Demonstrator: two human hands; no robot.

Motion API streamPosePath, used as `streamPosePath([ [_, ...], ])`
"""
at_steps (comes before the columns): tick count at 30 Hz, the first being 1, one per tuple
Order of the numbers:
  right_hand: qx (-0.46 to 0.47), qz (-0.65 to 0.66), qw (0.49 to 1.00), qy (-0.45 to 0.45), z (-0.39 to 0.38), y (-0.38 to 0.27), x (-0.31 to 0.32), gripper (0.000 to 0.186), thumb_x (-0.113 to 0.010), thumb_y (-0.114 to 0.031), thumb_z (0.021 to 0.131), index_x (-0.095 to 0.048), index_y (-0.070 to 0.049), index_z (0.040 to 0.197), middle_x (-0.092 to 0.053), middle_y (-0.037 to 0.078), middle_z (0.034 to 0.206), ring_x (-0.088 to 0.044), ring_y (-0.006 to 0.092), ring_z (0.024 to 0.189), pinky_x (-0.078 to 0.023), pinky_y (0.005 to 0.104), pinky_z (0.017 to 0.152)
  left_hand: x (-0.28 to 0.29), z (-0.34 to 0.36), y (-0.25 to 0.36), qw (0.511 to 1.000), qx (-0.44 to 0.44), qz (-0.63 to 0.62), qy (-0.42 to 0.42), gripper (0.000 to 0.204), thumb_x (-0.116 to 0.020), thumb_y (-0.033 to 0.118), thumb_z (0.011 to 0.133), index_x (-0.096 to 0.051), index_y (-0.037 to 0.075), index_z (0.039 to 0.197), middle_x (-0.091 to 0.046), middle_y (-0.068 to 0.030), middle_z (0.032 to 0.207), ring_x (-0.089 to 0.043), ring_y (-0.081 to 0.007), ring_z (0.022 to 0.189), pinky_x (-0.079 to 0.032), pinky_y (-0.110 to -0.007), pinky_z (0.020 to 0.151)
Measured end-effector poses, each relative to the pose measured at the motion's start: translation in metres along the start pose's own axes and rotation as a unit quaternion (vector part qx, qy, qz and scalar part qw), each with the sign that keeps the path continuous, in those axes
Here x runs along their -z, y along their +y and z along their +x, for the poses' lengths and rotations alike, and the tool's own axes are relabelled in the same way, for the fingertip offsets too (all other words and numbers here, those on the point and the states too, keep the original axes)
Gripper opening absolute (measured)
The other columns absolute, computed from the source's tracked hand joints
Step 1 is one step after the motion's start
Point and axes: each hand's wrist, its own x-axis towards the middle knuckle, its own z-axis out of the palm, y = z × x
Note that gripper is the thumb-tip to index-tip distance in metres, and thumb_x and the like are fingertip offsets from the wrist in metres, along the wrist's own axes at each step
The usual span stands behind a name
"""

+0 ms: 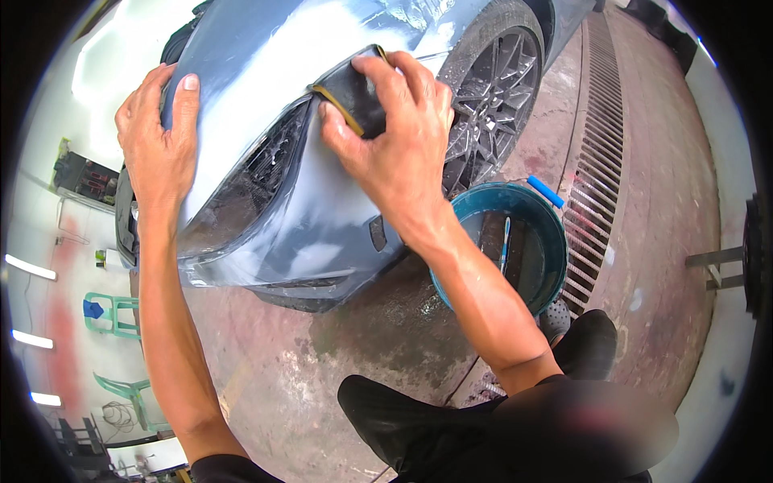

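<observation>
The block (350,86), dark with yellow edges, is in the right hand (405,138), lying on the car (330,213) just above the tip of the headlight opening (256,181). From where I stand, the thumb is bent against the block's near edge and the other fingers arch over to its far side, so it's grasped between them; whether it's moving, I can't tell.

The left hand (163,133) holds nothing loose: its thumb lies on the grey-and-white bodywork and its other fingers spread along the edge. How hard they press, I can't say. The headlight opening runs between the two hands, below both sets of fingers.

Just to the right of the right-hand fingers is the wheel (495,101), its spokes dark. Below them, past the wrist, stands a teal bucket (527,205) with a thin blue-handled tool (506,245) inside. Farther right runs the drain grate (597,161). Well below the left fingers are two green chairs (123,304).
</observation>
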Motion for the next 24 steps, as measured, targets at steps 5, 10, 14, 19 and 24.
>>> streamPosePath([
  [5, -0.045, -0.028, 0.998, 0.022, 0.002, -0.002, -0.004, 0.059, -0.092, -0.026, 0.079, -0.073, -0.013, 0.134, -0.064, 0.017, 0.142, -0.059, 0.0433, 0.121, -0.049, 0.0565, 0.099, 0.0, 0.001, -0.001, 1.0, -0.011, 0.019, -0.005, 0.056, -0.066, 0.051, 0.113, -0.073, 0.007, 0.146, -0.069, -0.0157, 0.154, -0.051, -0.0386, 0.15, -0.043, -0.052, 0.125],
  [10, -0.058, -0.007, 0.998, 0.029, 0.015, 0.013, -0.001, 0.058, -0.093, -0.027, 0.082, -0.074, -0.012, 0.134, -0.063, 0.019, 0.143, -0.059, 0.042, 0.123, -0.05, 0.0558, 0.104, -0.002, 0.001, 0.002, 1.0, -0.02, 0.019, -0.01, 0.055, -0.065, 0.05, 0.114, -0.073, 0.006, 0.146, -0.068, -0.0155, 0.156, -0.051, -0.0385, 0.15, -0.042, -0.051, 0.126],
  [14, -0.03, 0.012, 0.999, -0.021, 0.0, -0.005, 0.002, 0.057, -0.091, -0.025, 0.081, -0.073, -0.01, 0.133, -0.061, 0.019, 0.143, -0.057, 0.0435, 0.123, -0.05, 0.0585, 0.099, 0.002, 0.003, 0.0, 0.999, -0.025, 0.037, -0.009, 0.055, -0.065, 0.05, 0.114, -0.073, 0.006, 0.146, -0.068, -0.0157, 0.156, -0.051, -0.0387, 0.15, -0.042, -0.051, 0.126],
  [19, -0.062, -0.002, 0.998, 0.025, 0.018, 0.01, -0.006, 0.061, -0.093, -0.027, 0.079, -0.073, -0.013, 0.135, -0.061, 0.019, 0.144, -0.058, 0.0441, 0.124, -0.05, 0.0587, 0.099, 0.001, 0.002, 0.002, 0.999, -0.022, 0.027, -0.006, 0.055, -0.065, 0.051, 0.114, -0.073, 0.006, 0.146, -0.067, -0.0165, 0.157, -0.05, -0.0391, 0.15, -0.042, -0.052, 0.126],
  [24, -0.041, -0.002, 0.999, 0.02, 0.015, 0.013, -0.002, 0.06, -0.092, -0.026, 0.08, -0.074, -0.012, 0.135, -0.063, 0.018, 0.142, -0.058, 0.044, 0.122, -0.05, 0.0589, 0.098, -0.001, 0.001, -0.001, 0.999, -0.033, 0.027, 0.0, 0.056, -0.066, 0.051, 0.113, -0.073, 0.007, 0.146, -0.067, -0.0167, 0.158, -0.05, -0.0392, 0.15, -0.042, -0.051, 0.126],
])
